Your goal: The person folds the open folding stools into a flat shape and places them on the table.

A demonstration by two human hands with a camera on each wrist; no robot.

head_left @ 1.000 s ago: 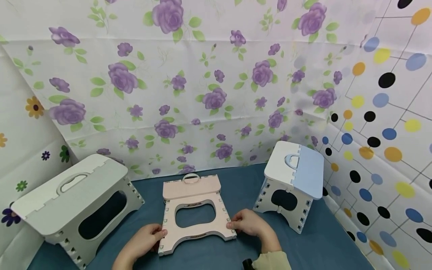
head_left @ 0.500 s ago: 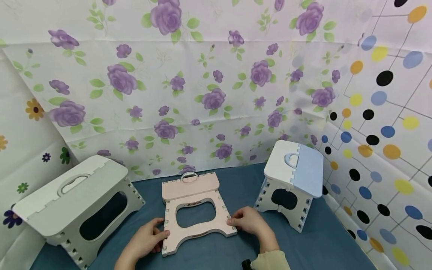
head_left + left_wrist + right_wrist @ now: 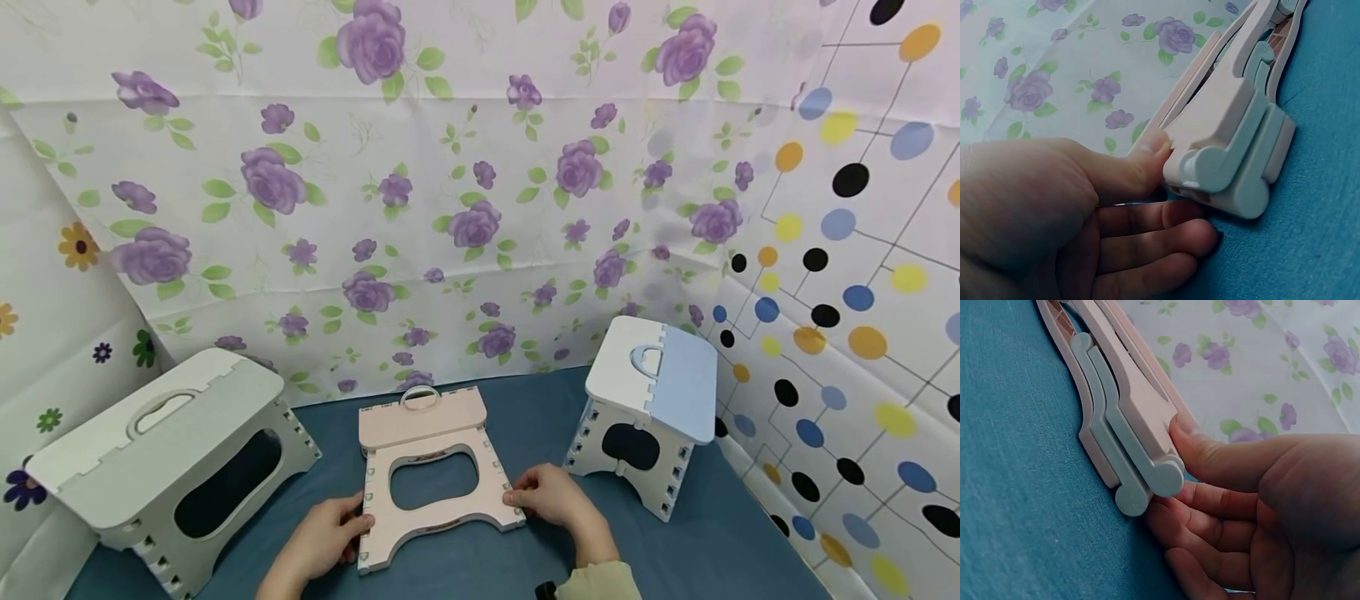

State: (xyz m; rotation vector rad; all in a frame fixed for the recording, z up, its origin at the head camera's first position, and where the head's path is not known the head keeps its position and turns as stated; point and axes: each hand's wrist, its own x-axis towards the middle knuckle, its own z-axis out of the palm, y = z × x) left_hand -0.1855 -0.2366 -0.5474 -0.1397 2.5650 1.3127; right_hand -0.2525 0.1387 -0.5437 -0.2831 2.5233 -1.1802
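A pale pink folding stool lies folded flat in the middle, between the two hands. A wide rounded hole goes through its main panel, the near edge curves in as an arch, and small notches line both sides. At the far end sits a narrower panel with a loop handle. Both wrist views show pale green rounded parts tucked between the pink layers.

Under it is a blue-green cloth. A gray and white stool stands upright on the left, a blue and white one on the right. Behind hangs a curtain with purple roses; a dotted cloth covers the right side.

The left hand holds the pink stool's near left corner, thumb on the upper face, other fingers bent loosely by the edge. The right hand grips the near right corner the same way, below a cream sleeve.
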